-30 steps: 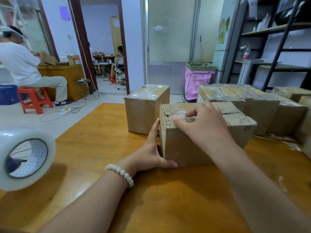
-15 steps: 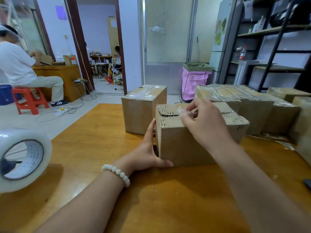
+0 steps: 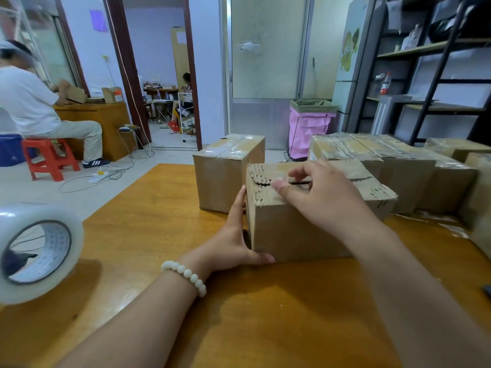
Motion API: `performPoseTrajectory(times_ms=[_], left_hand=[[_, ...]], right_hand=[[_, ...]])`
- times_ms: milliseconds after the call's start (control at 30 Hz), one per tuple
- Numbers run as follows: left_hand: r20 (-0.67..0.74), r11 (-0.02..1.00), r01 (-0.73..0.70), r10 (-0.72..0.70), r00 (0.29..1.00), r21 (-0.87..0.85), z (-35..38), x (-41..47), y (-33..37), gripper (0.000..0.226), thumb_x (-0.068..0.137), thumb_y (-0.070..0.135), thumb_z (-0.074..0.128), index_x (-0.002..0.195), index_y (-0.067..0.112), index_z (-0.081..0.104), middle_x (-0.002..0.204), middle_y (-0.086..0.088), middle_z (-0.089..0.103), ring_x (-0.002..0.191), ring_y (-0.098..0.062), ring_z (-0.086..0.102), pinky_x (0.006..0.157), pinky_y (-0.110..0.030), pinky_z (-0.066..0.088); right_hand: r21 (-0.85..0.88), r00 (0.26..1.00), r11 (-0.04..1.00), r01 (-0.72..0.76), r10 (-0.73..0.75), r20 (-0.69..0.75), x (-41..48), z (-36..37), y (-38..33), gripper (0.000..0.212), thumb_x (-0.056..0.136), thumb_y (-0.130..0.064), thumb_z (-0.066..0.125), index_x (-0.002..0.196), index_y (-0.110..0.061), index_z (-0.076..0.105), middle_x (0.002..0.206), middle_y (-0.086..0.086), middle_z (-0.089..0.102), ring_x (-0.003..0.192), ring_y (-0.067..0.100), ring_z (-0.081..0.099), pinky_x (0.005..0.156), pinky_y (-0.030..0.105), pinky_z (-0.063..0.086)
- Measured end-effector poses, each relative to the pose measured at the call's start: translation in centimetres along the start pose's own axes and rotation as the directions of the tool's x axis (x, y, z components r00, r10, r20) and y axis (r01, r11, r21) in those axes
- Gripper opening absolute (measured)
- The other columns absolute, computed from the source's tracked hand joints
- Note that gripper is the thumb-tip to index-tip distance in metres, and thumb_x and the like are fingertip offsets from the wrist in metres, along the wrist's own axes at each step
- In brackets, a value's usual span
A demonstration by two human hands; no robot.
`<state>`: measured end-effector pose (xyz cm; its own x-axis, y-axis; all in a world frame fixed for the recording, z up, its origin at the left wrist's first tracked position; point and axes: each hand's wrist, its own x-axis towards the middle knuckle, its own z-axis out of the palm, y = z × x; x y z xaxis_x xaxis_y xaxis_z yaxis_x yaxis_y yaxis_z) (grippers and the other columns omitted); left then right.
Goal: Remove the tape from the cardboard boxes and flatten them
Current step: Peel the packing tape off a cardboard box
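One box (image 3: 300, 229) is in work. It sits on the table (image 3: 164, 208) directly ahead of the person, long axis running left-to-right and angling slightly away at the R end. Both hands are at its L end.

L hand (image 3: 233, 235): fingers straight, laid flat up the L end face, thumb along the bottom of the near face. It braces the box and grips nothing.

R hand (image 3: 326, 197): over the top, thumb and fingers closed in a pinch on a small wad of clear tape (image 3: 279, 178) at the L end of the top. The wad is partly hidden by the fingers, so whether it is attached to the box cannot be determined.

Key relation: the top seam (image 3: 362, 178) runs along the long axis, i.e. from the pinch point away toward the R end. It shows as an open dark slit w/ scuffed board beside it, so most of the top strip appears to be off (judgement). Any remaining pull should prob. follow the seam line, low and toward the R, w/ the L hand opposing it so the box does not slide. R hand is nearer the tape; L hand is nearer the end face.

Outstanding: box not yet flattened. A second box (image 3: 225, 176) just behind it and a row of boxes (image 3: 409, 176) to the R carry tape across their tops. The tape roll (image 3: 39, 251) lies at far L, well apart.
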<state>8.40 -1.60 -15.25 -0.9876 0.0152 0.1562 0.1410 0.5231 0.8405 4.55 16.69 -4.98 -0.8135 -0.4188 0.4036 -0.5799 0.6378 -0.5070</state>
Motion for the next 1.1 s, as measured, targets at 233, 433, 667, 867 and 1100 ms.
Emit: performPoseTrajectory(times_ms=[233,433,667,867,1100], left_hand=[[-0.050,0.988,-0.145,0.142,0.989,-0.059,0.9,-0.1,0.5,0.140,0.064,0.042,0.087,0.136,0.054,-0.033,0.145,0.038,0.008,0.133,0.021,0.022,0.107,-0.005,0.026],[-0.253,0.964,-0.256,0.231,0.939,-0.068,1.0,-0.3,1.5,0.129,0.054,0.071,0.079,0.143,0.052,-0.013,0.152,0.010,0.021,0.140,0.001,0.027,0.108,-0.011,0.031],[-0.238,0.958,-0.288,0.275,0.931,-0.019,-1.1,-1.3,1.3,0.134,0.049,0.078,0.075,0.142,0.053,-0.018,0.146,0.035,0.013,0.138,0.012,0.021,0.105,-0.006,0.030],[-0.321,0.924,-0.379,0.343,0.883,-0.052,-0.6,-1.4,1.6,0.118,0.059,0.072,0.076,0.141,0.063,-0.007,0.146,0.035,0.023,0.141,-0.003,0.030,0.113,-0.034,0.035],[-0.412,0.887,-0.455,0.444,0.796,0.076,-1.3,-1.4,1.3,0.096,0.062,0.070,0.076,0.142,0.054,0.026,0.141,-0.002,0.030,0.136,-0.014,0.035,0.108,-0.028,0.040]], right_hand=[[-0.037,0.997,0.997,-0.073,0.073,0.002,-0.9,-0.1,-1.7,0.048,0.078,-0.059,0.064,0.103,-0.021,0.049,0.102,-0.004,0.057,0.098,0.019,0.054,0.088,0.038,0.045],[0.179,0.995,0.981,-0.071,0.083,-0.061,-0.8,-0.3,-1.1,0.019,0.083,-0.022,0.063,0.096,-0.016,0.051,0.083,-0.003,0.054,0.083,0.020,0.054,0.076,0.035,0.047],[0.255,0.995,0.964,0.068,-0.046,-0.090,-0.7,0.1,-0.7,0.018,0.085,-0.022,0.068,0.093,-0.020,0.053,0.076,-0.010,0.045,0.068,0.004,0.043,0.060,0.017,0.035],[0.295,0.990,0.945,0.139,-0.124,-0.069,-0.5,0.3,-0.6,0.017,0.087,-0.034,0.066,0.099,-0.022,0.064,0.088,-0.006,0.052,0.067,0.002,0.047,0.062,0.009,0.036],[-0.127,0.993,0.992,0.006,-0.021,-0.115,-0.7,0.9,-0.8,0.039,0.082,-0.062,0.055,0.096,-0.025,0.054,0.105,-0.008,0.040,0.109,0.014,0.033,0.092,0.033,0.030]])
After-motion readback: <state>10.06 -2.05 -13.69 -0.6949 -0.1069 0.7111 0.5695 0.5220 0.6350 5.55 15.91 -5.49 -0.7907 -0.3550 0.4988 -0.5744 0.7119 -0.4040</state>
